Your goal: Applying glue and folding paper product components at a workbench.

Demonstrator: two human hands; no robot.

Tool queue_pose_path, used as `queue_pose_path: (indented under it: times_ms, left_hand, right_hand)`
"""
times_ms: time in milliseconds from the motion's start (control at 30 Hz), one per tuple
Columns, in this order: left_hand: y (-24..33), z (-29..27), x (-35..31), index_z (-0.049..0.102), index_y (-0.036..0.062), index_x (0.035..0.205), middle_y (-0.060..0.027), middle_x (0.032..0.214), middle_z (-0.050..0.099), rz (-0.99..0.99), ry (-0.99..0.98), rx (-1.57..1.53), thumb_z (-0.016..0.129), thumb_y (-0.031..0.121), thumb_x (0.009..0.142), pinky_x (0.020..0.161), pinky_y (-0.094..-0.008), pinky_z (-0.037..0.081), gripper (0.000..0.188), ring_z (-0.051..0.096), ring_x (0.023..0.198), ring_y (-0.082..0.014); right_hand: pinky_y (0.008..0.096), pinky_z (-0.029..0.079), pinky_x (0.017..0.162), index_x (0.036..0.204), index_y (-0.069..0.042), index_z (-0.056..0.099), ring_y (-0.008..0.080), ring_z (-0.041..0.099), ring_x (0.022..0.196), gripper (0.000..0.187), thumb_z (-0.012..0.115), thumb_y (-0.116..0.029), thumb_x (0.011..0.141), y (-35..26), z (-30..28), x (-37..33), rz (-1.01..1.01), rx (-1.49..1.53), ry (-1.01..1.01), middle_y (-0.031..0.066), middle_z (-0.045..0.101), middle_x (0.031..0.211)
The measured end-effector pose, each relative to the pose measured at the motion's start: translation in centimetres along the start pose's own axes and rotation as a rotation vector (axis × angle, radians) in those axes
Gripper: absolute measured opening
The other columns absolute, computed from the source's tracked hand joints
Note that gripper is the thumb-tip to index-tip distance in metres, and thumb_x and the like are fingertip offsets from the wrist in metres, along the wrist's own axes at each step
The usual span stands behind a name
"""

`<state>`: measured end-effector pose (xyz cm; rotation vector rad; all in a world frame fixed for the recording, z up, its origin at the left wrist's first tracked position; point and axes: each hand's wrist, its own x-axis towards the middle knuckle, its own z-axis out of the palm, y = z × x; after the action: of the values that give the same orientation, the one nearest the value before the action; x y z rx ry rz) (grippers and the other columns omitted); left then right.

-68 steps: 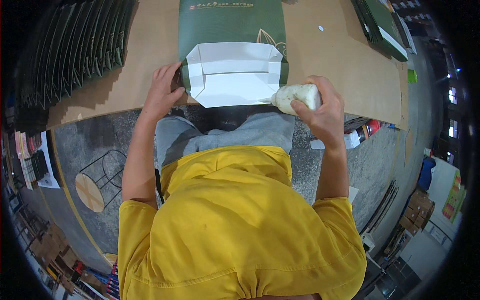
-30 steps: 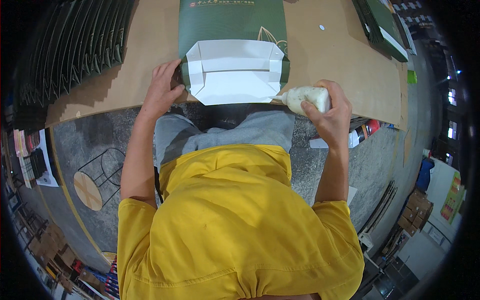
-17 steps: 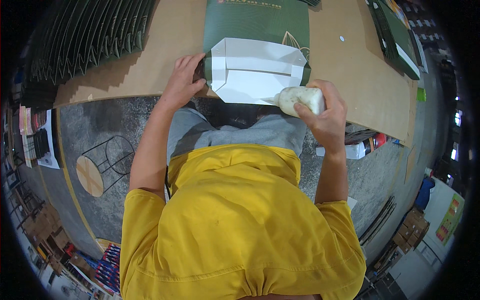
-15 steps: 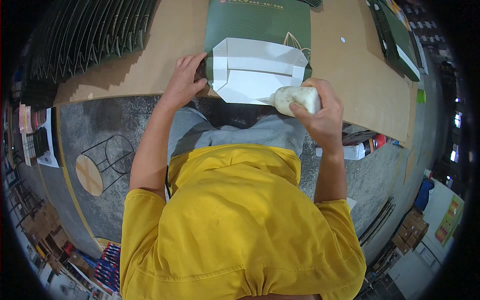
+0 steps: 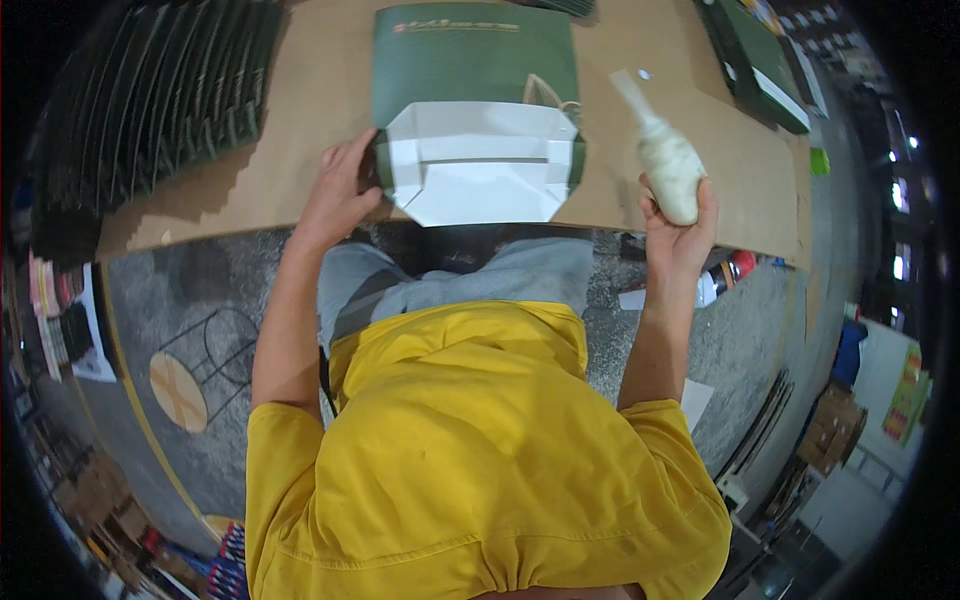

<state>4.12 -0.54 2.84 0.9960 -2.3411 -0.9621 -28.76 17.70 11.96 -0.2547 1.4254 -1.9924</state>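
Note:
A green paper bag (image 5: pixel 475 70) lies flat on the table in front of me. Its near end is folded open, with white inner flaps (image 5: pixel 480 190) making a wide many-sided shape. At the bag's left edge, my left hand (image 5: pixel 342 195) grips the side with its fingers and thumb. My right hand (image 5: pixel 683 228) is closed round the base of a whitish squeeze bottle (image 5: pixel 670 165), to the right of the bag and apart from it. The bottle's long nozzle tilts away from me and a little left. A twisted cord handle (image 5: pixel 545 92) shows beside the bag's printed face.
Many folded green bags (image 5: pixel 160 110) stand in a row on the table (image 5: pixel 300 110) at the left. More green bags (image 5: pixel 755 65) lie at the far right. A small white spot (image 5: pixel 643 75) is near the nozzle. A round-topped stool (image 5: pixel 179 392) lies on the floor at the left.
My right hand has lifted the squeeze bottle off the near white flap and swung it right, its nozzle now turned away from me. My left hand stays at the bag's left edge.

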Motion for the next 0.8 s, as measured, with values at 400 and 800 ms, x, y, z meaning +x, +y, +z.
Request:
queue_pose_path:
  times_ms: [400, 800]
  left_hand:
    - [0.5, -0.5, 3.4, 0.057, 0.0026, 0.114, -0.0139, 0.100, 0.057, 0.043, 0.010, 0.100, 0.059, 0.003, 0.076, 0.087, -0.0384, 0.042, 0.038, 0.050, 0.099, -0.0316]
    - [0.6, -0.1, 3.8, 0.053, 0.0034, 0.118, -0.0141, 0.097, 0.056, -0.016, -0.014, 0.047, 0.057, -0.003, 0.076, 0.086, -0.0386, 0.043, 0.043, 0.051, 0.096, -0.0308]
  right_hand:
    - [0.0331, 0.042, 0.085, 0.121, 0.001, 0.045, 0.0214, 0.054, 0.095, 0.054, 0.065, -0.031, 0.083, 4.4, -10.5, 7.3, -0.371, -0.650, 0.329, 0.0149, 0.055, 0.108]
    - [0.0389, 0.040, 0.095, 0.119, 0.000, 0.052, 0.0314, 0.049, 0.113, 0.041, 0.061, -0.010, 0.080, 3.3, -4.5, 4.4, -0.831, -1.269, -0.069, 0.0190, 0.051, 0.121]
